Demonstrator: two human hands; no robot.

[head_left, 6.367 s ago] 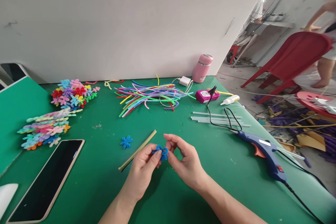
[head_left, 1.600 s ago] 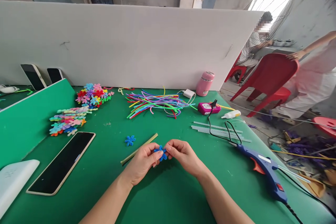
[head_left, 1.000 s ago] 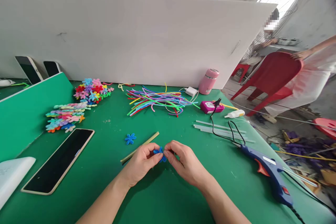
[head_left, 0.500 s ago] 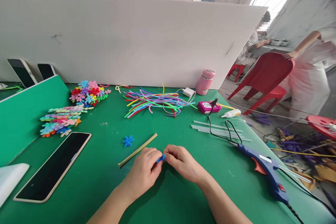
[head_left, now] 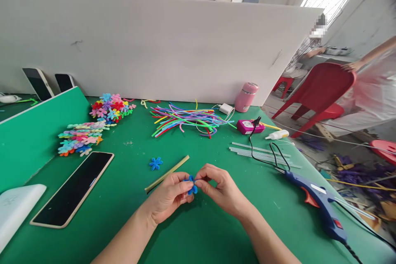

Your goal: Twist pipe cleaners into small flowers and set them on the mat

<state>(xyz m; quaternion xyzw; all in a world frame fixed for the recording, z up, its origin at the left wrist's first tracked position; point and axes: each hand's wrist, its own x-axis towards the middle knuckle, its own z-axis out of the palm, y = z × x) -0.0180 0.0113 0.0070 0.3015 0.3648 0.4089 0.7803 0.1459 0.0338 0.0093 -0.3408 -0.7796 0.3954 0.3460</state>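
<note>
Blue pipe-cleaner flower [head_left: 192,184] — pinched between both hands above green table [head_left: 201,231] | left hand [head_left: 169,196] fingertips closed on it | right hand [head_left: 221,189] gripping it too | finished blue flower [head_left: 156,163] and stick [head_left: 167,174] just beside.

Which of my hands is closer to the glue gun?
Right. The right hand is left of the glue gun; the left hand is farther left, both pinching the flower.
</note>
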